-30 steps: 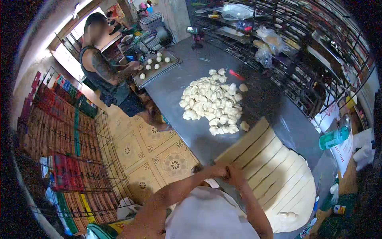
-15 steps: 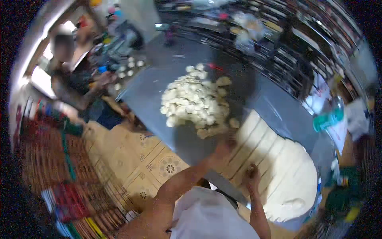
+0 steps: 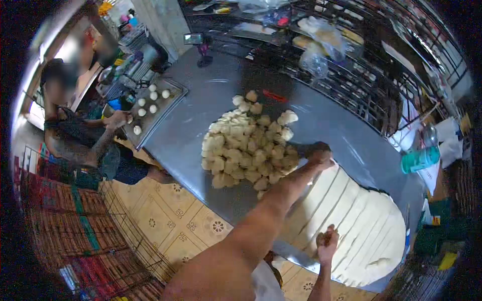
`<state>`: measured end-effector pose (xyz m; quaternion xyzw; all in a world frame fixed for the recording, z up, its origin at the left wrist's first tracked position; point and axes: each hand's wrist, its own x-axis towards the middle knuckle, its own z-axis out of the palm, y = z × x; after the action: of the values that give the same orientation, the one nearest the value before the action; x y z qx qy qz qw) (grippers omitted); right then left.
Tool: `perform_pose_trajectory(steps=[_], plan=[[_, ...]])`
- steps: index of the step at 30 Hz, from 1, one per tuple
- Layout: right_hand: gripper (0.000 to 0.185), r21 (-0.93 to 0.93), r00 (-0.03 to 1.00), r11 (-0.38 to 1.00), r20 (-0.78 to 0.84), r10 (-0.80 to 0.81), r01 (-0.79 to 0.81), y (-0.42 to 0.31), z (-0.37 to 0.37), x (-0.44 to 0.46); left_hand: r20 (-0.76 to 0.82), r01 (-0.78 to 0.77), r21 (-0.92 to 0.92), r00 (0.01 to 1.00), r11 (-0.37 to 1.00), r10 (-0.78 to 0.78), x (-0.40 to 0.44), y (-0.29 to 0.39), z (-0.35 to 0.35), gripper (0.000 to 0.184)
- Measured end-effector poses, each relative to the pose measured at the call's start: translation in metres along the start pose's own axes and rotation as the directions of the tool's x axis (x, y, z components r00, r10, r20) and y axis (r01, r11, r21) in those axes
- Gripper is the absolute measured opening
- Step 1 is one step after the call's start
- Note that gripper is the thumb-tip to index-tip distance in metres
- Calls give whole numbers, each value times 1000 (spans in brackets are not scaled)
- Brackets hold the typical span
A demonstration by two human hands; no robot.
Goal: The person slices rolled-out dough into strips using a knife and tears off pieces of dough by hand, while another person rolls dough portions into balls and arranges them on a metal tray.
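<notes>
A large flat sheet of pale dough (image 3: 369, 226), cut into long parallel strips, lies on the right part of the metal table. At its far left end my left hand (image 3: 320, 154) is curled over the end of a dough strip; the fingertips are hidden beneath the hand. My right hand (image 3: 327, 241) is over the near side of the sheet with its fingers curled in; what it holds, if anything, does not show. Left of the sheet, a heap of small dough pieces (image 3: 246, 150) is piled on the table, partly in shadow.
Across the table (image 3: 175, 135), another person's hand (image 3: 116, 119) is beside a tray (image 3: 175, 95) with several dough balls. A red object (image 3: 274, 96) lies behind the heap. A teal bottle (image 3: 420, 160) stands right; dark racks (image 3: 346, 65) line the back.
My left hand has moved from the near edge of the heap, away and to the right, to the dough sheet's far end. The right hand stays over the sheet. The camera view has shifted slightly.
</notes>
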<state>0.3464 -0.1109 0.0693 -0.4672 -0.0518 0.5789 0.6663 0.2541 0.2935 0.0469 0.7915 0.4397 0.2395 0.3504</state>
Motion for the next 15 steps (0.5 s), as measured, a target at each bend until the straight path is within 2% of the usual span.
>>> perform_pose_trajectory(steps=[2,4,5,6,7,8,9,10,11,12,13,14,15], plan=[[16,-427,988,894,-4,-154,137,-2,3,-1,33,14,341,999,940,-27,-13,20,12,27],[9,-769,953,591,80,-292,246,-4,10,4,41,28,640,997,768,-71,-27,30,7,30],[9,-771,953,584,96,-287,253,-3,9,7,-1,-107,3,994,994,107,-50,9,-13,34],[8,-608,968,767,11,-252,206,-1,4,13,108,-15,51,994,999,10,-73,37,-39,39],[9,-402,979,903,-64,-194,152,3,2,20,79,66,416,991,907,-109,-92,42,14,45],[12,-171,986,981,-123,-112,90,7,-1,26,10,144,718,976,681,-218,-101,45,59,51],[17,75,987,997,-159,-10,22,11,-2,32,-6,162,719,974,676,-227,-166,21,-32,51],[17,72,989,997,-147,-1,12,13,10,34,275,122,286,940,950,-203,-194,47,-57,38],[17,-36,996,999,-92,3,-6,11,34,27,494,164,-232,869,959,-30,-225,64,-104,26],[18,-142,999,990,-44,12,-19,7,68,13,81,-171,-640,955,749,287,-273,60,-134,12],[20,-243,1000,970,0,24,-24,4,98,1,359,298,-675,932,674,-52,-319,63,-169,11],[22,-341,998,940,49,38,-19,4,113,-2,229,268,-822,963,502,-139,-372,34,-174,15],[22,-338,998,941,49,39,-20,7,117,1,111,190,-929,962,317,-250,-417,8,-178,23]])
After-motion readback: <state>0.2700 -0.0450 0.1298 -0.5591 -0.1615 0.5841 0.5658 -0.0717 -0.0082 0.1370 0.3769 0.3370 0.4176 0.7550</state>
